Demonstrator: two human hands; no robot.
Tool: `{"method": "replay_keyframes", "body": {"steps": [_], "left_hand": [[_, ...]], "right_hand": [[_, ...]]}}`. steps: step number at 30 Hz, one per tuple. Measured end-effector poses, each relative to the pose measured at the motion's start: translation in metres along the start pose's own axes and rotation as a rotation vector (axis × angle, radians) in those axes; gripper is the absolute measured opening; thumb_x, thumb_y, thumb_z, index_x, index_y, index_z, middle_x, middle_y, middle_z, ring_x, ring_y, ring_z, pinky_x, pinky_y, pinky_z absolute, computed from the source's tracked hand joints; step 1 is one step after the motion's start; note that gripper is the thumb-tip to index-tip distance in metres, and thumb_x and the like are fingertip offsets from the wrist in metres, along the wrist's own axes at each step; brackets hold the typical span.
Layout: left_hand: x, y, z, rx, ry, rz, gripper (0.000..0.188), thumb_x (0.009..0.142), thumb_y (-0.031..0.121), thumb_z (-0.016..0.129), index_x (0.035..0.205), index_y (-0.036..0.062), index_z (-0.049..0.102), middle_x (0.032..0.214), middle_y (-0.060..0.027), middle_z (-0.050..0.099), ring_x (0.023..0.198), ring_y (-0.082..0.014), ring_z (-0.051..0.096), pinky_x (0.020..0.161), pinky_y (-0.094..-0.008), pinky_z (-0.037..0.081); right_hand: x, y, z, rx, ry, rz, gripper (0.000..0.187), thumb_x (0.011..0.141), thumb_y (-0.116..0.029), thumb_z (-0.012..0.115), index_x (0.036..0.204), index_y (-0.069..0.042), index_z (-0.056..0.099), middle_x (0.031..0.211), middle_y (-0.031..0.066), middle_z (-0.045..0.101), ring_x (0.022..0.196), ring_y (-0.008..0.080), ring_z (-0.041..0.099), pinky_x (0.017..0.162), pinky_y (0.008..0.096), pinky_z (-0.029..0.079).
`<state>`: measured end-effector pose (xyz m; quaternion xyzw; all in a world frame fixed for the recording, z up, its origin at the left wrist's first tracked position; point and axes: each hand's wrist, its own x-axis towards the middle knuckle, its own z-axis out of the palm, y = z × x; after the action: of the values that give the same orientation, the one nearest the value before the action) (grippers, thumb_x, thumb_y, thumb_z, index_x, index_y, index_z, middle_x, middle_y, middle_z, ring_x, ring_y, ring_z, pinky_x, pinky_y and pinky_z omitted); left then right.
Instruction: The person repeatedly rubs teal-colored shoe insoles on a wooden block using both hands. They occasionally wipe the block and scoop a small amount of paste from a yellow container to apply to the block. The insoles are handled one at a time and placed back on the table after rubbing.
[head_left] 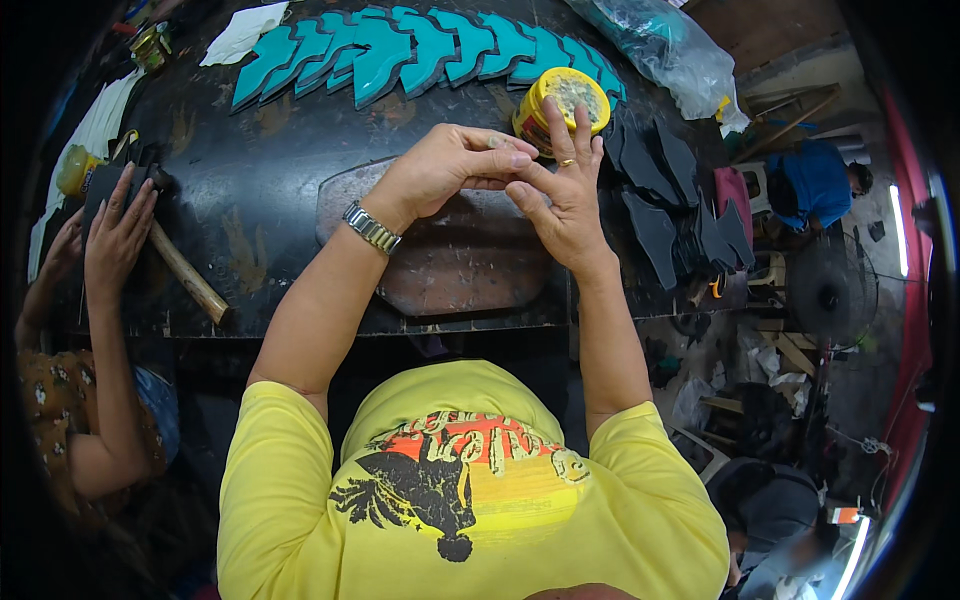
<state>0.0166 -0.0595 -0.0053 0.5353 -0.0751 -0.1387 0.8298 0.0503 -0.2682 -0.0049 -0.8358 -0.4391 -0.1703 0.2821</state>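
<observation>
My left hand (455,170) and my right hand (568,205) meet above a worn brown slab (460,265) on the dark table. The left fingers are pinched together at the right index finger; whether anything small is between them cannot be made out. My right hand has its other fingers spread, with a ring on one. Just beyond the fingertips stands a yellow tub (530,122), its top crusted with a pale substance. Teal-faced cut pieces (380,60) overlap in a row along the far side. Dark grey cut pieces (650,235) lie to the right of my right hand.
At the left, another person's hands (118,225) rest by a dark piece, near a wooden handle (190,275) and a yellow container (75,170). Clear plastic sheeting (650,45) lies far right. A fan (828,295) and a person in blue (812,185) are beyond the table.
</observation>
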Motion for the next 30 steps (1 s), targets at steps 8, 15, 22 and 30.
{"method": "replay_keyframes", "body": {"steps": [8, 15, 22, 30], "left_hand": [[-0.002, 0.004, 0.002, 0.383, 0.165, 0.214, 0.03, 0.084, 0.016, 0.082, 0.109, 0.0002, 0.077, 0.097, -0.0102, 0.077, 0.087, -0.0125, 0.071, 0.082, -0.0257, 0.056], [-0.005, 0.012, -0.001, 0.356, 0.054, 0.174, 0.028, 0.083, 0.016, 0.083, 0.105, 0.001, 0.079, 0.092, -0.0096, 0.077, 0.083, -0.0112, 0.07, 0.079, -0.0246, 0.056], [-0.005, 0.009, 0.001, 0.336, -0.029, 0.11, 0.027, 0.084, 0.018, 0.083, 0.105, 0.0018, 0.079, 0.089, -0.0097, 0.076, 0.078, -0.0122, 0.07, 0.077, -0.0262, 0.056], [-0.005, 0.004, 0.008, 0.333, -0.037, 0.005, 0.022, 0.087, 0.017, 0.078, 0.102, 0.0009, 0.079, 0.097, -0.0107, 0.077, 0.081, -0.0135, 0.07, 0.078, -0.0268, 0.056]], "right_hand": [[-0.002, -0.006, -0.012, 0.03, -0.051, 0.055, 0.029, 0.093, -0.038, 0.07, 0.119, -0.028, 0.077, 0.165, 0.0064, 0.032, 0.157, 0.0344, 0.01, 0.12, 0.0638, 0.0], [-0.002, -0.006, -0.017, 0.392, -0.096, 0.114, 0.027, 0.091, -0.035, 0.072, 0.117, -0.029, 0.078, 0.159, 0.0079, 0.043, 0.155, 0.0323, 0.017, 0.12, 0.062, 0.002], [-0.005, -0.006, -0.03, 0.434, -0.162, 0.08, 0.026, 0.091, -0.033, 0.071, 0.116, -0.027, 0.079, 0.157, 0.0078, 0.046, 0.154, 0.0316, 0.021, 0.122, 0.0596, 0.003], [-0.014, 0.001, -0.032, 0.392, -0.165, 0.049, 0.028, 0.087, -0.036, 0.075, 0.114, -0.028, 0.079, 0.156, 0.0064, 0.047, 0.154, 0.0318, 0.023, 0.122, 0.0593, 0.005]]}}
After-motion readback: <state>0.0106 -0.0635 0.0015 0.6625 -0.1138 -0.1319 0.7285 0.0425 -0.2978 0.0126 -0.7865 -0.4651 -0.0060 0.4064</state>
